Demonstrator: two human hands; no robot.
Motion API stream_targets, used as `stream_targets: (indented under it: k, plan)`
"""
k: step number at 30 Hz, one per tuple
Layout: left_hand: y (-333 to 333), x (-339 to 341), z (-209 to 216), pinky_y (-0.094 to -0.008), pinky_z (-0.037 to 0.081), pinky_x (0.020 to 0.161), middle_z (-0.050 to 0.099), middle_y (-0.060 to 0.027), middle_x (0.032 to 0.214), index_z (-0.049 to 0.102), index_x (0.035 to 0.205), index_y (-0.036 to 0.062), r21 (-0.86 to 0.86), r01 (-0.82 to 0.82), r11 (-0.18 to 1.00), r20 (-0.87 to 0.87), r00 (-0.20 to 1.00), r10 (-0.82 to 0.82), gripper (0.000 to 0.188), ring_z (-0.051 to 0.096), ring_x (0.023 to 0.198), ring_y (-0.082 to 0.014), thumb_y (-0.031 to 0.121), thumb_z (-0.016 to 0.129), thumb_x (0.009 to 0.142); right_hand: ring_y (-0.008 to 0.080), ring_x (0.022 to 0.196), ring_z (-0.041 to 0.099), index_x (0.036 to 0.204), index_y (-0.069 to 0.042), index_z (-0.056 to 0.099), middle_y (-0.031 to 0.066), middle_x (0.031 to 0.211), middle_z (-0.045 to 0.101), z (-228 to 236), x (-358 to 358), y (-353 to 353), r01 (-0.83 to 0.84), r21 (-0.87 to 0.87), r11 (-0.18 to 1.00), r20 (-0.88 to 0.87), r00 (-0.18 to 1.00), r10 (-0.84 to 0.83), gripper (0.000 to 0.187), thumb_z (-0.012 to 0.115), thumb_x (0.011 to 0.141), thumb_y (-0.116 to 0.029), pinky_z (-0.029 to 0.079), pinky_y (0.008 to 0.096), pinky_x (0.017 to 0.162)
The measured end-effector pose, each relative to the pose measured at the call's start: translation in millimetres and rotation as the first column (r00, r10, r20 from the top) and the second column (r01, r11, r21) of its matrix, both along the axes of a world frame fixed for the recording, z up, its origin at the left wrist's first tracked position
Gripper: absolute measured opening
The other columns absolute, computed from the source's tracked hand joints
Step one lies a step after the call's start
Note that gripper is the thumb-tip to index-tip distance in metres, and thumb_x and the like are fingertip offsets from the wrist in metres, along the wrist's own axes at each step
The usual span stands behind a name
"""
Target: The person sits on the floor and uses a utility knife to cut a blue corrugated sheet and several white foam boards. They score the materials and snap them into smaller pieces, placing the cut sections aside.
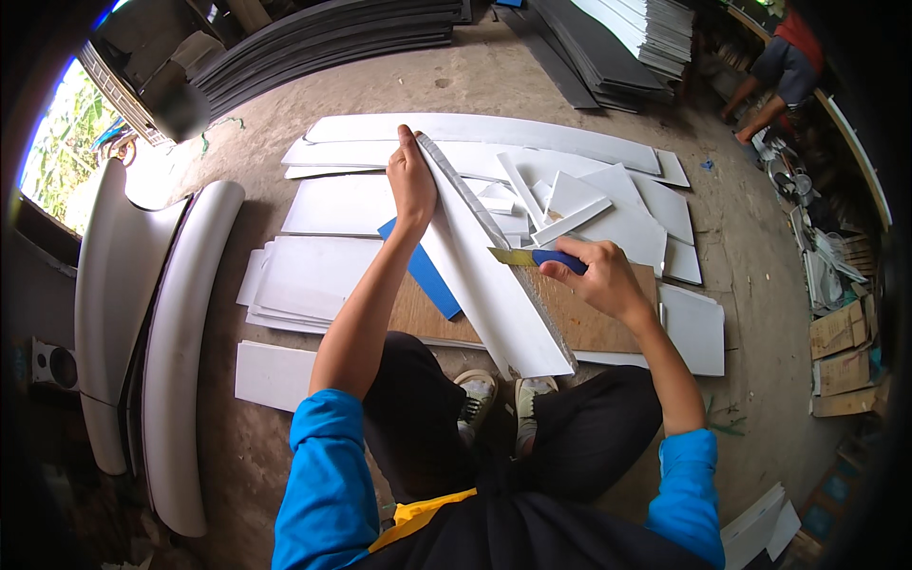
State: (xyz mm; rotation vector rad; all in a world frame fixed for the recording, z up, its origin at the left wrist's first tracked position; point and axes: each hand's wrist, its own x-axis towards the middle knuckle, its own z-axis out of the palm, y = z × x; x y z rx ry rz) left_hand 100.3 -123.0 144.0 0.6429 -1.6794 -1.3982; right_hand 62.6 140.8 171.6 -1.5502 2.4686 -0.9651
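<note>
A long white panel (484, 294), which looks like foam board, stands tilted on its edge in front of me. My left hand (412, 180) is closed round its far end, thumb up along the top. In my right hand (603, 275) is a utility knife (560, 260) with a blue handle. Its yellowish blade points left and lies against the panel's rough, greyish cut edge. Beneath the panel is a brown wooden board (608, 328), and a blue strip (435, 285) lies to the left of it. White offcuts (574, 195) are heaped beyond the knife.
Flat white sheets (318, 271) lie around the board. Curved white panels (180, 361) stand at the left. Stacks of black sheets (332, 57) are at the back. Another person (790, 62) is at the far right, above clutter and cardboard (841, 351). My shoes (475, 389) are close to the panel.
</note>
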Motion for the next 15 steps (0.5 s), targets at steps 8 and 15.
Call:
stream_targets:
  k: [8, 15]
  plan:
    - [18, -5, -3, -0.0304, 0.041, 0.079, 0.062, -0.0197, 0.081, 0.059, 0.096, -0.0115, 0.016, 0.024, 1.0, -0.007, 1.0, -0.024, 0.068, 0.055, 0.079, -0.0203, 0.048, 0.026, 0.094, 0.0283, 0.055, 0.057, 0.079, -0.001, 0.06, 0.0138, 0.062, 0.056, -9, -1, -2, 0.018, -0.094, 0.995, -0.035, 0.999, -0.021, 0.052, 0.056, 0.078, -0.053, 0.044, 0.0335, 0.054]
    - [11, -12, -14, -0.0298, 0.041, 0.073, 0.057, -0.0125, 0.069, 0.058, 0.083, -0.01, 0.028, 0.074, 0.997, 0.017, 0.997, -0.075, 0.067, 0.048, 0.069, -0.0166, 0.049, 0.027, 0.093, 0.0242, 0.057, 0.062, 0.076, -0.003, 0.063, 0.0113, 0.059, 0.06, 0, 3, -6, 0.031, -0.069, 0.997, -0.016, 0.999, -0.032, 0.054, 0.055, 0.077, -0.056, 0.047, 0.0324, 0.055]
